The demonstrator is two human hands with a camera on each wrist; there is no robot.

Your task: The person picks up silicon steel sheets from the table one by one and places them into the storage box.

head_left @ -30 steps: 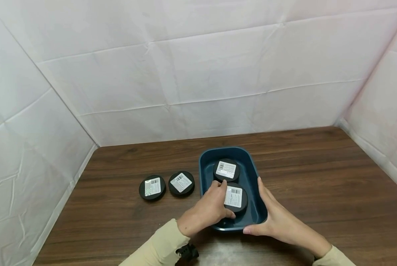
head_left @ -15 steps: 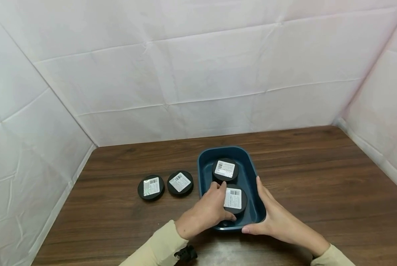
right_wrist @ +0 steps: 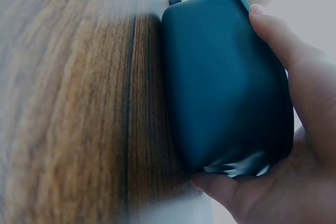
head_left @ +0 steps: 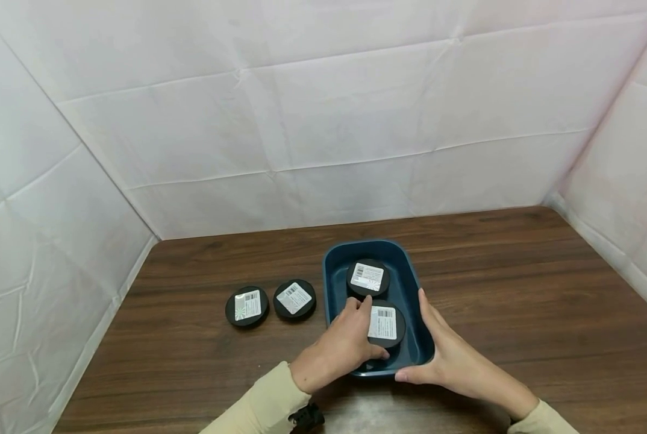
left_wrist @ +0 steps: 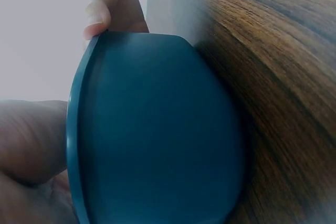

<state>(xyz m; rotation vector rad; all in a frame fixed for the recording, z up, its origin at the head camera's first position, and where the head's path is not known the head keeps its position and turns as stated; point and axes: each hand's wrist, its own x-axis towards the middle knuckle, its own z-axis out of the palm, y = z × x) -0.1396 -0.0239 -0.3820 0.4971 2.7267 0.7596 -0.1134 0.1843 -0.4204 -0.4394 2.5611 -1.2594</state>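
Note:
A dark blue tray (head_left: 412, 340) with raised walls stands on the table and holds two black, round, puck-like containers with white barcode labels. My left hand (head_left: 342, 340) reaches over the tray's left wall and grips the near container (head_left: 398, 319), thumb at its front edge and fingers at its far left side. Just beyond it lies the far container (head_left: 384, 282). My right hand (head_left: 450, 358) grips the tray's near right corner, thumb on the front rim and fingers along the right wall. Both wrist views show the tray's outer wall (right_wrist: 226, 87) up close.
Two more black round containers, one at the far left (head_left: 247, 307) and one closer to the tray (head_left: 294, 300), lie label up on the wooden table (head_left: 497, 283). White sheeting (head_left: 350, 120) walls the table in at the back and both sides.
My left hand has shifted very slightly to the right with the near container inside the tray. The right hand keeps its place on the tray's corner.

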